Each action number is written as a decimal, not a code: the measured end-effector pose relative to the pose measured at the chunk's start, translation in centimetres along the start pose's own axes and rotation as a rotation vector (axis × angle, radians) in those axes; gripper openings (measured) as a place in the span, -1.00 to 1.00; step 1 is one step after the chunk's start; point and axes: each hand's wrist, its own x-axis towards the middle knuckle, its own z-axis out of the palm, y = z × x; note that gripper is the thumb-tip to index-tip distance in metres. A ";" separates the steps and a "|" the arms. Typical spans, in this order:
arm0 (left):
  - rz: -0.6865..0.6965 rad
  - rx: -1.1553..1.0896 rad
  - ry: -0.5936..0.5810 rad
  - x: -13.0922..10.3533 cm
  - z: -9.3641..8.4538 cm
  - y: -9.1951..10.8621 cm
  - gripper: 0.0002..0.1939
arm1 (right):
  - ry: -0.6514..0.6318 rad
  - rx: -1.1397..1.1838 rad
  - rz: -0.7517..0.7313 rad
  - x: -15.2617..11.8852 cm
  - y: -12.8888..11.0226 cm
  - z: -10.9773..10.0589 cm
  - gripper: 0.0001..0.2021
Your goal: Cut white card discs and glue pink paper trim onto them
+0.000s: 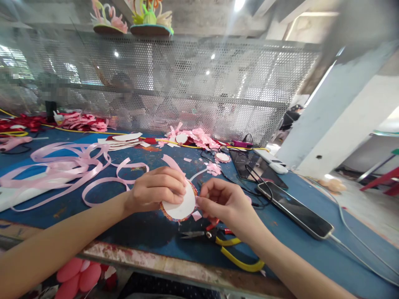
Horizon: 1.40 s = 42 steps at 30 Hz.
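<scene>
A white oval disc (183, 207) with a patterned, scalloped rim is tilted above the blue table. My left hand (162, 187) is closed on its upper left part, fingers across the white face. At the disc's right edge, my right hand (222, 201) pinches with thumb and forefinger; what lies between the tips is too small to tell. A pink ribbon end (172, 162) sticks up behind the disc. Below my right hand lie scissors (208, 235) with yellow and red handles. Long loops of pink ribbon (99, 189) spread to the left.
A phone (296, 209) with a cable lies at right, beside a dark tablet (249, 162). Pink cut pieces (199, 137) and stacked white card (121, 143) sit along the back, before a perforated metal screen (187, 83). A person (291, 118) is far right.
</scene>
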 end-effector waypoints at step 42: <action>-0.038 -0.067 0.094 -0.3 0.2 -0.4 -0.96 | 0.076 0.013 -0.100 0.7 -0.5 -1.6 -0.70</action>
